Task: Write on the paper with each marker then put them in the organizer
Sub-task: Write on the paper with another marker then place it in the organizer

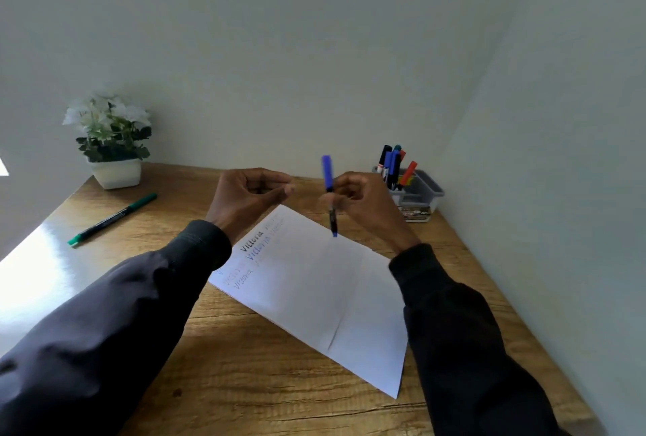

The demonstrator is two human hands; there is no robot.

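My right hand (363,205) pinches a blue marker (329,191) and holds it nearly upright above the far edge of the white paper (314,295), cap end up. My left hand (250,196) hovers beside it with fingers curled and nothing in them. The paper lies slanted on the wooden desk and carries several written words in black, blue and fainter colours near its far left corner. A grey organizer (421,196) stands at the back right and holds several markers, black, blue and red. A green marker (112,219) lies on the desk at the left.
A white pot with white flowers (112,145) stands at the back left corner of the desk (244,365). Walls close the desk in at the back and along the right side. Bright light glares on the desk's left edge.
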